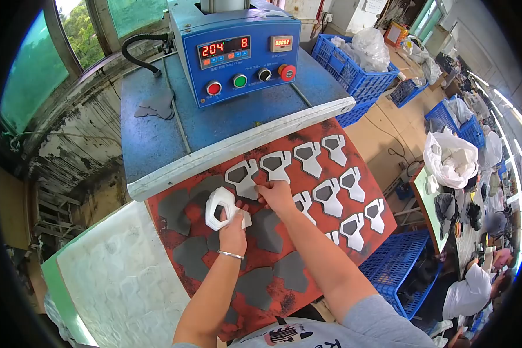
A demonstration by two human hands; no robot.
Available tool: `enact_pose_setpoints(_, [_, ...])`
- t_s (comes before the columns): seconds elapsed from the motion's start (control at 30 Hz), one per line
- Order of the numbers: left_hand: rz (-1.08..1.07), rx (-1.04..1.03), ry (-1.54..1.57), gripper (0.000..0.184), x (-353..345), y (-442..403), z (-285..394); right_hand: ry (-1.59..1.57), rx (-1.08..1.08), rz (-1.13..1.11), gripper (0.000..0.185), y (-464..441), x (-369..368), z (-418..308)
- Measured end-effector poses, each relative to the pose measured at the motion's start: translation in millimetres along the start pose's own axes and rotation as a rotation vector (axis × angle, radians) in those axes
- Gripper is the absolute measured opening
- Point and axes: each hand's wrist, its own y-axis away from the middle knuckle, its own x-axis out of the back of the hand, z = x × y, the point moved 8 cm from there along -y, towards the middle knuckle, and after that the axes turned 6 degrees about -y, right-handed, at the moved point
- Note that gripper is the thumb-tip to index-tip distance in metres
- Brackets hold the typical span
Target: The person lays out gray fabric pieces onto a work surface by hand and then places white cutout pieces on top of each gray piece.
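Observation:
My left hand (233, 235), a band on its wrist, is closed around a stack of white cut-out pieces (219, 202) with a large angular opening. My right hand (276, 196) reaches across to its right, thumb and fingers pinched at the lower edge of a white cut-out piece (247, 187) on the red board (322, 293). More white pieces (327, 197) lie in rows to the right, dark grey showing through their openings. Flat dark grey pieces (255, 287) without white on top cover the left and near part of the board; my forearms hide some.
A blue press (238, 64) with lit displays and buttons stands behind the board, its pale front edge (243, 142) overhanging it. On the left is a white padded surface (119, 269). Blue crates (403, 255) stand right; another person (472, 293) sits beyond.

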Motion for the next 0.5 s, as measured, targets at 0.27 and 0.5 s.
enact_pose_setpoints(0.27, [0.021, 0.011, -0.009, 0.056, 0.3, 0.7, -3.1, 0.196, -0.009, 0.026, 0.02, -4.0, 1.6, 0.6])
enact_pose_setpoints(0.5, [0.031, -0.007, -0.023, 0.052, 4.5, -0.7, -5.4, 0.248, -0.038, 0.035, 0.019, -1.5, 1.8, -1.2])
